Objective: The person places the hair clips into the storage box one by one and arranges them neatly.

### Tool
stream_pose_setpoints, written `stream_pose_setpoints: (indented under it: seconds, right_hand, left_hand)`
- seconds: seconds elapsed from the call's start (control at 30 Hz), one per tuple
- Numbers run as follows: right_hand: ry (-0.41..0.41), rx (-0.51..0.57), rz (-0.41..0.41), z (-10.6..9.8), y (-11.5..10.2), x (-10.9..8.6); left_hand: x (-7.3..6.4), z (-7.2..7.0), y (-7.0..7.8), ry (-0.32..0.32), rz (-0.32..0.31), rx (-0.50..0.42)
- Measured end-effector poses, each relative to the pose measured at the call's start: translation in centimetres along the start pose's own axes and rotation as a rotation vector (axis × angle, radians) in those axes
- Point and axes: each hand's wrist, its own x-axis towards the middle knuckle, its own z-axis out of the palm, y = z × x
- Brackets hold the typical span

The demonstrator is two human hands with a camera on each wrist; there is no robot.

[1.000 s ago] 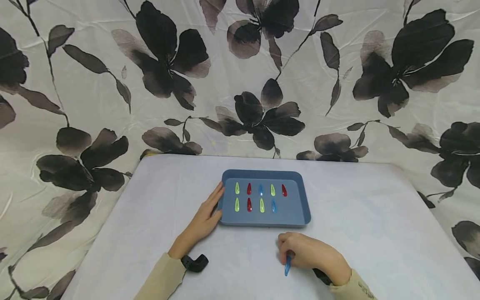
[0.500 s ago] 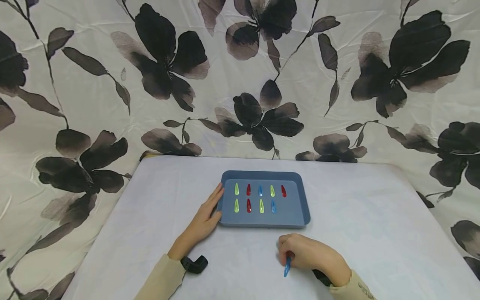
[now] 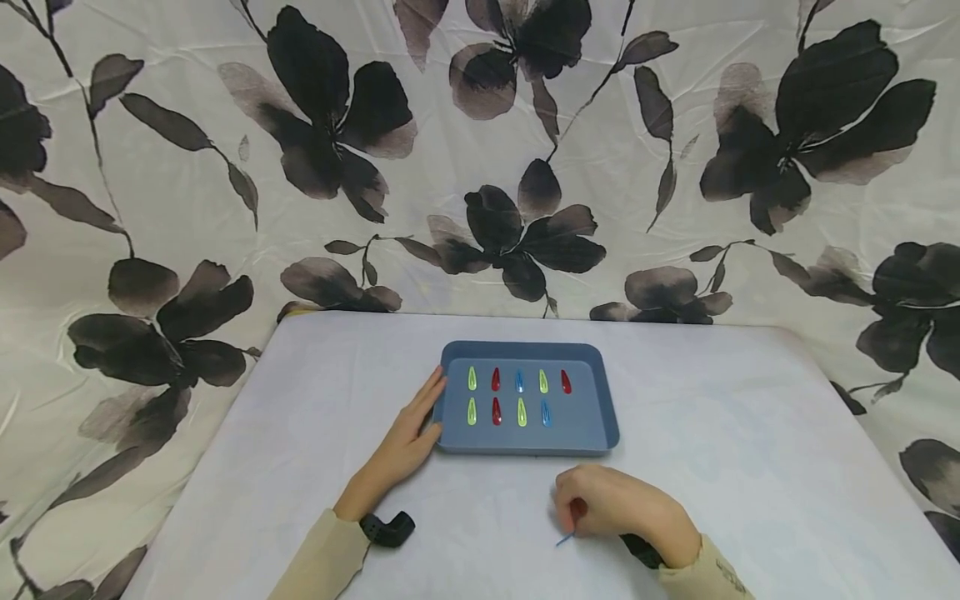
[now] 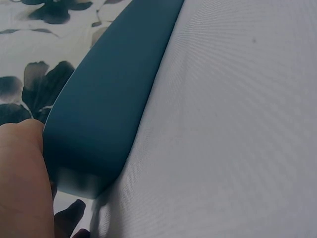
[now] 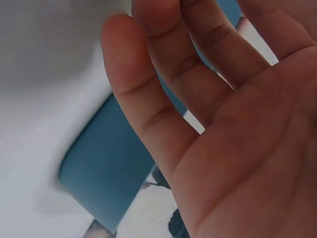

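A blue-grey tray (image 3: 588,421) holds two rows of snap hair clips: several green clips (image 3: 522,412), three red clips (image 3: 497,411) and two blue clips (image 3: 546,412). My left hand (image 3: 405,437) rests along the tray's left side, fingers stretched out; in the left wrist view its thumb (image 4: 22,173) touches the tray's corner. In front of the tray, my right hand (image 3: 622,504) pinches another blue hair clip (image 3: 564,540), now seen as a thin sliver below the fingers. The right wrist view shows palm and fingers (image 5: 133,74), with that clip hidden.
White cloth (image 3: 720,433) covers the table under the tray and hands. Behind it hangs a floral curtain (image 3: 420,167). A black band with a camera (image 3: 388,529) sits on the left wrist. The tray's right part holds no clip in the lower row.
The blue clip in my right hand has turned from pointing down, broad side showing, to a thin edge pointing down and left. My left hand and the tray stay put.
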Motion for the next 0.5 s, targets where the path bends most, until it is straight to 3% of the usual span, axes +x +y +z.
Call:
stream_pose_setpoints:
  seconds: [0.5]
  right_hand:
    - [0.091, 0.065, 0.026, -3.0, -1.2, 0.2]
  left_hand:
    - [0.1, 0.0, -0.2, -0.002, 0.000, -0.002]
